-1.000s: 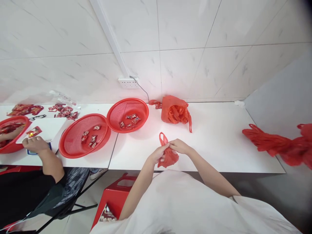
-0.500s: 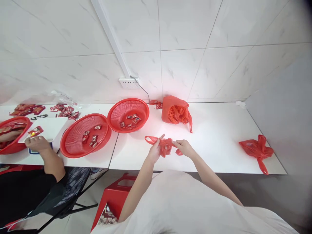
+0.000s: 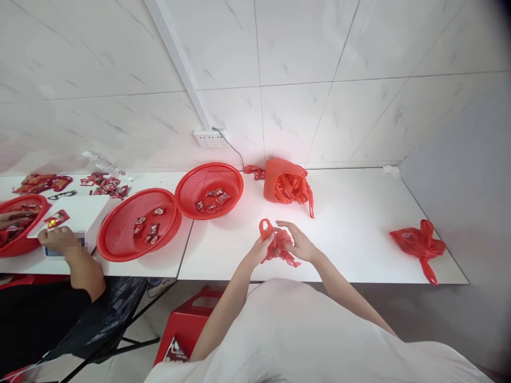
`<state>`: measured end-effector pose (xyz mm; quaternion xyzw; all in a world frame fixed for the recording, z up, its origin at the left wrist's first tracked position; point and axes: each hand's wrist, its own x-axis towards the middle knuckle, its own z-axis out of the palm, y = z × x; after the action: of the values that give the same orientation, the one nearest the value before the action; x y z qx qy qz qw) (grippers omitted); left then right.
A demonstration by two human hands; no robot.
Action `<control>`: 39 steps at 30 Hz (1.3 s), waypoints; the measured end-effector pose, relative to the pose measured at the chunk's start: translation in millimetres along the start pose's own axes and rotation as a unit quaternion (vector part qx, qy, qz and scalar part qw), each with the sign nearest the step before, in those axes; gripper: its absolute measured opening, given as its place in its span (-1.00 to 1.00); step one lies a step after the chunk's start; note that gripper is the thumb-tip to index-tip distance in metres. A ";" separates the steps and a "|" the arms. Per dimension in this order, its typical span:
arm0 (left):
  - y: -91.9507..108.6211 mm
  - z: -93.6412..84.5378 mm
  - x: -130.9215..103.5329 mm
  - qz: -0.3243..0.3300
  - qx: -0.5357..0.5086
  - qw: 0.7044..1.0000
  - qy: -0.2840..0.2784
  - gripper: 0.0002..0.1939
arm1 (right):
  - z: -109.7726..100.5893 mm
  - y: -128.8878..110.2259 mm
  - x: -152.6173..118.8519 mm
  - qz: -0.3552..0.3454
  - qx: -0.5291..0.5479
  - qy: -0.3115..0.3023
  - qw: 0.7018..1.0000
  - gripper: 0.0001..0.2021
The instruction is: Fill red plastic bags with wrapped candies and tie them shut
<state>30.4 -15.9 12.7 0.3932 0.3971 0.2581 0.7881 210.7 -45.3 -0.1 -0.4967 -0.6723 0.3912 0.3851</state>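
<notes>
A crumpled red plastic bag is between my two hands, above the white table near its front edge. My left hand is closed on the bag, with one loop standing up past the fingers. At the bag's right side is my right hand, its fingers apart and curved, the fingertips close to the plastic. Behind them lies a larger red bag stuffed with more red bags, its opening towards me. A knotted red bag rests at the table's right end.
Two red baskets hold several small wrapped packets. At far left, a person's hand holds a packet by a white device; another basket stands there. A red stool is below. Wall behind, socket strip.
The bag has been bunched together and its left loop now stands upright. My right hand has let go its pinch, and its fingers have spread. The view has shifted slightly.
</notes>
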 end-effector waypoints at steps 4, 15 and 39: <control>4.9 6.0 -4.1 0.012 0.043 0.999 0.025 -0.42 | 1.9 -9.8 0.7 0.029 0.141 -0.123 0.982 -0.20; 3.6 -18.4 -6.1 0.133 0.201 0.963 0.118 -0.56 | 23.6 1.2 -4.9 0.136 0.173 -0.084 0.972 -0.70; -1.3 -1.8 -10.5 0.216 0.123 0.962 0.114 -0.63 | 33.8 -7.8 -1.7 0.185 0.120 0.062 0.973 -0.81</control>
<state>23.2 -23.4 15.3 0.5316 0.4188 0.4143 0.6086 177.5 -53.4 -6.7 -0.5859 -0.4913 0.5024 0.4037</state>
